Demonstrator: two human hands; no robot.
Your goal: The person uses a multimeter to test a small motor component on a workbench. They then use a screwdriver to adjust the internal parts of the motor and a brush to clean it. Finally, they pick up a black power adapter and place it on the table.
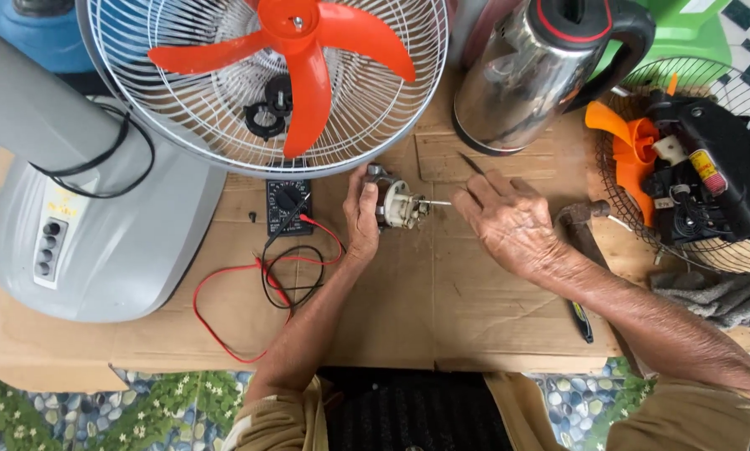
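Head view. The left hand (361,219) grips a small fan motor (400,205) lying on the cardboard-covered table (442,309), its shaft pointing right. The right hand (508,221), fingers loosely curled, pinches a thin tool (473,164) near the shaft tip. The motor is out of its housing; the multimeter (288,206) with leads lies beside it, unconnected. Reassembly appears outstanding.

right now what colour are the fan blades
Orange-red fan blades, clearest in the head view.
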